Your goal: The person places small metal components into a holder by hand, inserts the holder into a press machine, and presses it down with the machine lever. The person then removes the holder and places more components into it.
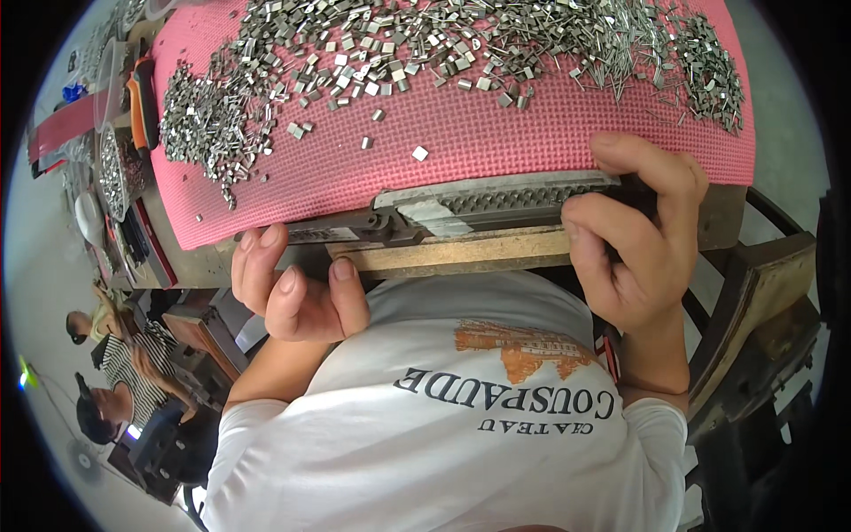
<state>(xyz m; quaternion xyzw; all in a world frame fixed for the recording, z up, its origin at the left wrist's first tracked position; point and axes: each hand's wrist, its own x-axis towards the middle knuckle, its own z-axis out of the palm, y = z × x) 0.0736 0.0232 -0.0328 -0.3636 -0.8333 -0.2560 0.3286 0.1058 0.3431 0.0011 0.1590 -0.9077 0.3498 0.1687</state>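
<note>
A long dark metal jig [496,206] with a row of small toothed slots lies along the near edge of the pink mat, above a wooden strip [461,255]. My left hand [297,293] curls its fingers round the jig's left end, thumb near the wooden strip. At the other end, my right hand [643,226] grips the jig, one finger on its far side and another bent over its top. Beyond it, loose small square metal pieces [420,153] lie scattered on the mat.
The pink mesh mat [532,133] bears heaps of metal blocks [372,53], thin pins [620,62] and small parts [222,133]. Orange-handled pliers [140,102] and a bag of parts [120,168] lie at left. A wooden stool [753,301] stands right. Two people sit at lower left.
</note>
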